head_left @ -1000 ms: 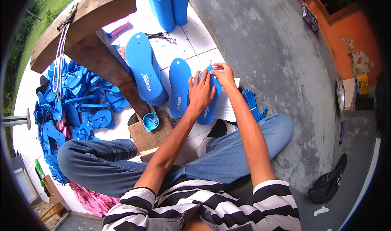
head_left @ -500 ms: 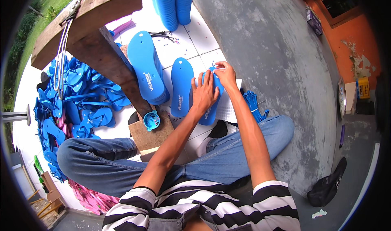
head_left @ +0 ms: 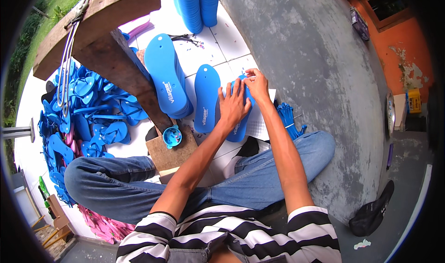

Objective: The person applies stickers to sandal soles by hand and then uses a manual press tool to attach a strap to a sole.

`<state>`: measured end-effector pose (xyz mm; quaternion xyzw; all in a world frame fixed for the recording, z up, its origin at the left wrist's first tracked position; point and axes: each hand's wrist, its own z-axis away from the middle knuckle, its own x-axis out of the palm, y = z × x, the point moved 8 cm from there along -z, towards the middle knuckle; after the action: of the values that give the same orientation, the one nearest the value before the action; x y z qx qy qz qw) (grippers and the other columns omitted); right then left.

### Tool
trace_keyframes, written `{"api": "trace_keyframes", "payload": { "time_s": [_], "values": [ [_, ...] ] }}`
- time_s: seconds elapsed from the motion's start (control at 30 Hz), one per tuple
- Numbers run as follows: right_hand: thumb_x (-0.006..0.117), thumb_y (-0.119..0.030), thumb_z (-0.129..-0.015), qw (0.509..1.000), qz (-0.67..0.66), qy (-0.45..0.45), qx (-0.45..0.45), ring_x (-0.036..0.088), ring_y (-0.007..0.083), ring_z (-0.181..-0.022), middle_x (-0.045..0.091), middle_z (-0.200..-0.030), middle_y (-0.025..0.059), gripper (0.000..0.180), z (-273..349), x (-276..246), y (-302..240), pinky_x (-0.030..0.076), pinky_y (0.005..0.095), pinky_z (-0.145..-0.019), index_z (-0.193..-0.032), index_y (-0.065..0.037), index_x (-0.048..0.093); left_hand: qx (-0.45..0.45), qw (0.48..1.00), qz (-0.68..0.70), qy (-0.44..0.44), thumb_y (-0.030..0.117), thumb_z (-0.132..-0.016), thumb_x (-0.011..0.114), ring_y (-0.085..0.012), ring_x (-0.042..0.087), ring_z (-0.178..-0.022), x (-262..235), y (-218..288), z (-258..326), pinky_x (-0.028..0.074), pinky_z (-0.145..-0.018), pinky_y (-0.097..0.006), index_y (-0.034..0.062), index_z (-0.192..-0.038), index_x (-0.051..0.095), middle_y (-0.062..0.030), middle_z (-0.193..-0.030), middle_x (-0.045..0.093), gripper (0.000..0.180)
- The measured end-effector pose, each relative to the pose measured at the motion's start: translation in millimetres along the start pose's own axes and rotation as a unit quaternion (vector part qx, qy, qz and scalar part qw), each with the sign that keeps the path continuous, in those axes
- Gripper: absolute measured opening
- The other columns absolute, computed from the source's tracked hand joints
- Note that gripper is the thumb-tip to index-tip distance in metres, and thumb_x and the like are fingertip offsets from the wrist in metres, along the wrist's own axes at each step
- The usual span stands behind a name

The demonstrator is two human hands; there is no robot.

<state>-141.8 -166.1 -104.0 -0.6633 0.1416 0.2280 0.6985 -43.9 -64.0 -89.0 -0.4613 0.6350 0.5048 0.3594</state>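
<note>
Blue sole (head_left: pixel 238 134) lay near a second sole (head_left: pixel 206 100): flat, rounded, white print near one end. Left hand (head_left: pixel 233 106) spread on it; right hand (head_left: pixel 256 85) at far tip, couldn't tell if gripping.

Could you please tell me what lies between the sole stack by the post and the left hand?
A blue sole and, left of it, a strip of white tile, in the head view.

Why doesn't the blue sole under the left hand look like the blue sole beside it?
The held sole is partly covered by the left hand and right hand; the neighbouring sole shows almost whole.
The neighbouring sole's white dot is plain at its far end; fingers hide much of the held sole's far end.
Both are blue with white printing.
</note>
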Motion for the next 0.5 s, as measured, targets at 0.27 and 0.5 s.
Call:
{"api": "trace_keyframes", "payload": {
  "time_s": [0.27,0.5],
  "values": [
    [0.069,-0.011,-0.089,0.984,0.155,0.052,-0.073,0.072,0.0264,-0.09,0.07,-0.109,0.0159,0.027,13,-13,-55,0.057,0.038,-0.079,-0.114,-0.002,0.067,-0.01,0.997,-0.075,-0.028,0.043,-0.09,0.051,-0.0349,0.043,-0.134,19,7,-10,0.02,-0.113,-0.064,0.0082,-0.149,0.046,-0.0138,-0.154,0.042,0.069],
    [0.066,-0.017,-0.091,0.978,0.127,0.126,-0.109,0.069,0.0289,-0.094,0.068,-0.107,0.0127,0.022,14,-49,-97,0.055,0.042,-0.082,-0.11,-0.006,0.068,-0.041,0.995,0.058,-0.065,0.048,-0.079,0.069,-0.0453,0.044,-0.127,5,9,-15,0.038,-0.107,-0.053,-0.0004,-0.15,0.042,-0.03,-0.15,0.037,0.09]
  ]
}}
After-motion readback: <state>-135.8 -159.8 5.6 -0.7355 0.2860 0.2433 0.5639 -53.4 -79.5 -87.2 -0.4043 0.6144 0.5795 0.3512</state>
